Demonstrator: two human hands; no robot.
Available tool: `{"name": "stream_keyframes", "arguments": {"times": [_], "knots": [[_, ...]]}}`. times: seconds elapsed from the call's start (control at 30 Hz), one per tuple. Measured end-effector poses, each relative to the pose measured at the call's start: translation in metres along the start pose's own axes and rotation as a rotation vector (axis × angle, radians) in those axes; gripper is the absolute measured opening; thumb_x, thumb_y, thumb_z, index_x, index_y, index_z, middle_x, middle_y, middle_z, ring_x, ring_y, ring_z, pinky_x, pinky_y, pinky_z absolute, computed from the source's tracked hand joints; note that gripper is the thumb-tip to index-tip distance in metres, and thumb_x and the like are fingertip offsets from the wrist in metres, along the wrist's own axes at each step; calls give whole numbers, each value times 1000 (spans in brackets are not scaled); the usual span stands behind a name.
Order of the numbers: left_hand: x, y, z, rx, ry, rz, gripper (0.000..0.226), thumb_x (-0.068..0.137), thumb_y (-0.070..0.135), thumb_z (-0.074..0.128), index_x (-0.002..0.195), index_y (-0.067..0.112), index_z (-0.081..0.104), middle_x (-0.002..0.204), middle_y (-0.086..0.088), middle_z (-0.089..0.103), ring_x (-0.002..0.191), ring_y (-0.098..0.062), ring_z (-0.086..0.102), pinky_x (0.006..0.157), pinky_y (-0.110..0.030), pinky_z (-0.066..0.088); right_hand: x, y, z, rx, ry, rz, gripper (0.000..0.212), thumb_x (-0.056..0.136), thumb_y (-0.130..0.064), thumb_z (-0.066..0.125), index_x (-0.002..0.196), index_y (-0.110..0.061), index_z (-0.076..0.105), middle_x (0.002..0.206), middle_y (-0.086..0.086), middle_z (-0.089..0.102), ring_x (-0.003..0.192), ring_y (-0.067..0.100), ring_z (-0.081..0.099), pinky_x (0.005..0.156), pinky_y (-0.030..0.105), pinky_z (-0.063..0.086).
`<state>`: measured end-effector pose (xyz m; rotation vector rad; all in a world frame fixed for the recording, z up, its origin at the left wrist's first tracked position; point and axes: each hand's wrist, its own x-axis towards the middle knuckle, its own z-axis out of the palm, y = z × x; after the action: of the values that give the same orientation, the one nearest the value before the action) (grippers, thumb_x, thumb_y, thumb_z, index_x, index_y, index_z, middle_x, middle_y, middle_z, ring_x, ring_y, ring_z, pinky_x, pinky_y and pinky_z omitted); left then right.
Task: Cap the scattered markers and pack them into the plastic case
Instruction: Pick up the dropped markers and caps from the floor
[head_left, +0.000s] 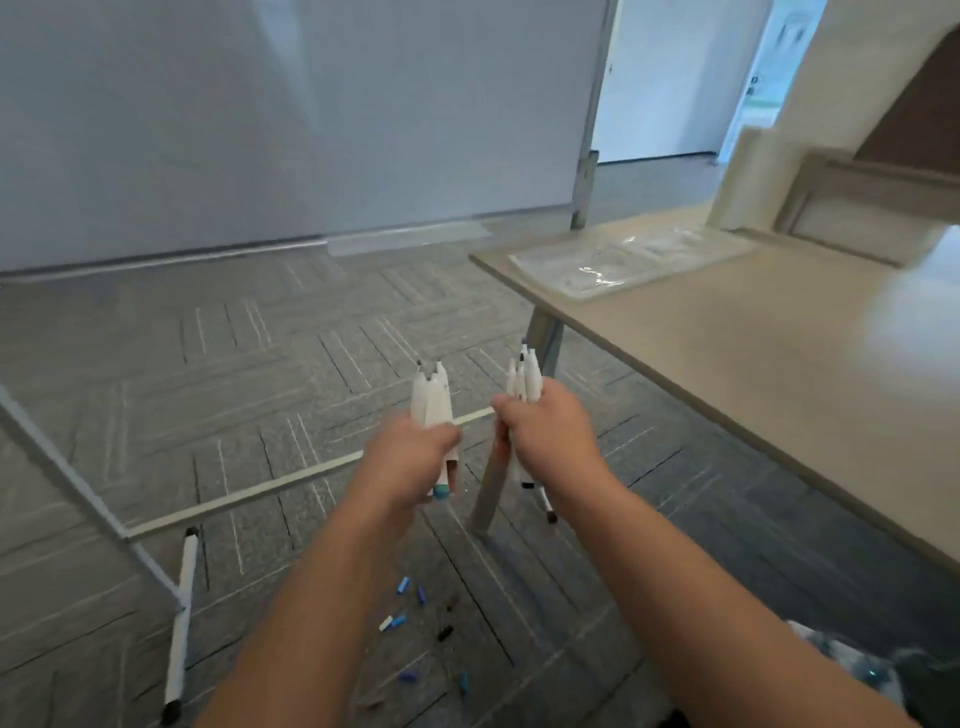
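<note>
Standing tips-up, one bundle of markers (430, 395) was clenched in the left hand (410, 457), a second bundle (524, 376) in the right hand (550, 431); the smooth white barrels seemed uncapped, though blur left that unsure; laying them down first would free fingers for capping; small blue and black caps (402, 585) littered the ribbed carpet (260, 364); a lone marker (182, 623) lay further left; the clear, glossy plastic case (623, 260) sat on the matte worktop (753, 353).
</note>
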<state>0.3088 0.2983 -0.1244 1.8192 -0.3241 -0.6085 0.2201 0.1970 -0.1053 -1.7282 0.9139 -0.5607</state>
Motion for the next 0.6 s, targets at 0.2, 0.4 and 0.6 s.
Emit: {"name": "stream_keyframes", "arguments": {"times": [0.2,0.4,0.6], "knots": [[-37,111,66,53,-129,266,24,86,10,66,108,5,56,85,-17,63,68,-29,63,56,-44,54,-1,-67,-120,81,115,4,14,91,-13,56,89,0,62,68,11,61,54,22,61,56,39,55],[-45,177,195,259,-370,294,28,84,11,66,110,5,58,85,-14,67,63,-21,63,53,-27,50,20,-53,-254,37,184,243,16,98,-6,49,83,-5,48,77,16,56,59,23,55,66,38,54],[-48,183,308,481,-517,287,14,83,4,60,96,-2,61,68,-13,59,46,-19,53,35,-17,37,49,-11,-329,-153,254,430,16,98,-3,43,82,-2,42,81,21,57,71,34,60,86,49,56]]}}
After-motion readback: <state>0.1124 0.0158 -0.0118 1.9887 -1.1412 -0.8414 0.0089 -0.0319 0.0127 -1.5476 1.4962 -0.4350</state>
